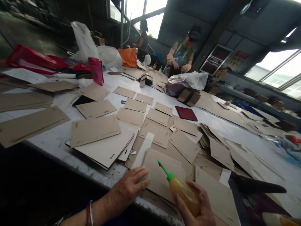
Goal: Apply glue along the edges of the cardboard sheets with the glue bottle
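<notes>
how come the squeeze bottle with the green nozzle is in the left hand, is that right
No, the squeeze bottle with the green nozzle is in the right hand, as the head view shows; the left hand rests on the cardboard panel.

I'm not reading a single word, number or brand anywhere in view. The bottle (184, 193) in my right hand (195, 208) isn't showing any print I can make out, and the posters (236, 59) on the far wall are showing some, but it's too small and blurred to read.
</notes>
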Demonstrator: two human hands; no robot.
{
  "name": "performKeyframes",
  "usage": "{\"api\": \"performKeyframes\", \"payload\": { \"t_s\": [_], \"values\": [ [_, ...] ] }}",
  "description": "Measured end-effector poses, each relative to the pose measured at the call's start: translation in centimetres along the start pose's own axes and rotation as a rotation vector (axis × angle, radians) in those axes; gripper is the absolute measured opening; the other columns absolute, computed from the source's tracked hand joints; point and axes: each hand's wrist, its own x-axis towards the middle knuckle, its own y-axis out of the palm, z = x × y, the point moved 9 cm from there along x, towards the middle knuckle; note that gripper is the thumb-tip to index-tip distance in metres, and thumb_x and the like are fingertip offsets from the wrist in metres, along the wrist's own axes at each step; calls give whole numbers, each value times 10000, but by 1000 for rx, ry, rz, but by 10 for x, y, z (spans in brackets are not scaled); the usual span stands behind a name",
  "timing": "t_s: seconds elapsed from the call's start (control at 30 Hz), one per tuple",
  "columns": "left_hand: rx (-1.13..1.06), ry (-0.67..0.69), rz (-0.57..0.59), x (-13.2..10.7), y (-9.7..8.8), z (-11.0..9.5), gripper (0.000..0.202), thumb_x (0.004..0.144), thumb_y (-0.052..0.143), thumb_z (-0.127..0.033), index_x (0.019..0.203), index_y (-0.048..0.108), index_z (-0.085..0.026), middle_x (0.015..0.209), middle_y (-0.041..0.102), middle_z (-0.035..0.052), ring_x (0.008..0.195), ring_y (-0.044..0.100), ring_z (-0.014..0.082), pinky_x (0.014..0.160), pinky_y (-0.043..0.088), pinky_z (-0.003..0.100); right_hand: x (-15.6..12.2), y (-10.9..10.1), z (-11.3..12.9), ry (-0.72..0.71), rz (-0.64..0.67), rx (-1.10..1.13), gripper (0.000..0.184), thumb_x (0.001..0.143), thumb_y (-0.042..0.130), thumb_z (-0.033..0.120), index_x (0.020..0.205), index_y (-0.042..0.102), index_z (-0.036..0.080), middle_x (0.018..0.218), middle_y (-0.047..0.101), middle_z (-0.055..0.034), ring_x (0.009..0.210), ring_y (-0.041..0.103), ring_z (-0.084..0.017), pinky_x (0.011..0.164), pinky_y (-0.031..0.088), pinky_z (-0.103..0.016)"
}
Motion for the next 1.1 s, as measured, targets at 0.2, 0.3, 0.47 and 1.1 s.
{"api": "performKeyframes", "payload": {
  "t_s": [0.2,0.3,0.47,1.1],
  "values": [
    [-82,49,-124,-7,-12,-5,355,913,461,-73,1179,627,-240,1193,630,116,1203,528,236,1048,416,384,23,35,23,-233,138,-41,323,831,622,424,1068,555,215,990,558,-58,931,553,-223,845,439,-362],
    [-54,90,-171,-10,-18,-10,307,898,476,-66,1141,620,-184,1100,643,124,1138,553,234,1019,443,372,30,40,31,-270,170,-55,293,837,620,373,1074,554,213,992,551,-64,933,550,-222,847,447,-373],
    [-18,40,-268,-9,-34,-9,334,861,418,-26,1130,572,-150,1125,605,132,1151,525,228,1028,435,378,39,21,29,-53,143,-90,419,744,685,477,1040,575,201,1002,582,-68,853,587,-220,768,498,-366],
    [272,255,-78,0,-19,-6,315,888,500,-108,1197,552,-146,1282,569,148,1193,541,255,955,519,431,6,-34,-9,387,41,-18,541,670,663,619,1053,569,248,1059,586,-39,895,593,-238,789,505,-322]
  ]
}}
